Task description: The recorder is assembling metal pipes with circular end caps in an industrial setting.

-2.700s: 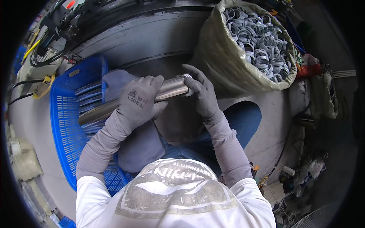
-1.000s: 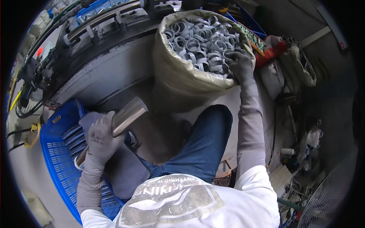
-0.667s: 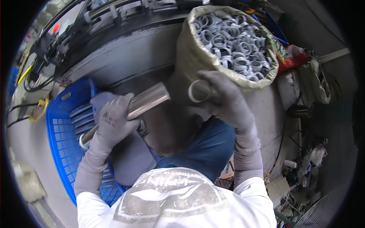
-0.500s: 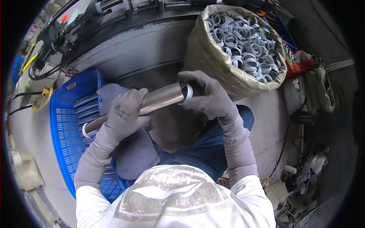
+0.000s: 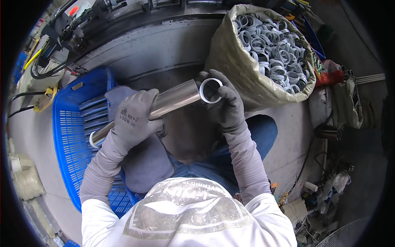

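Observation:
My left hand (image 5: pixel 138 117), in a grey glove, is wrapped round a shiny metal tube (image 5: pixel 176 99) that slants up to the right across my lap. A whitish ring (image 5: pixel 93 140) sits round the tube's lower left end. At the upper right end, my gloved right hand (image 5: pixel 228 101) pinches another pale ring (image 5: pixel 202 94) between thumb and fingers. This ring is tilted, its round opening showing, right beside the tube's end. Whether it touches the tube I cannot tell.
A blue plastic basket (image 5: pixel 66 123) with several metal tubes (image 5: pixel 94 112) stands at my left. Ahead to the right, a woven sack (image 5: pixel 230 61) is full of pale rings (image 5: pixel 273 49). Dark machinery (image 5: pixel 119 41) runs along the far side. Assorted clutter (image 5: pixel 329 189) lies at the right.
The ring in my right hand has turned from edge-on at the tube's end to a tilted pose showing its opening. My right fingers have closed in around it; my left hand keeps its hold.

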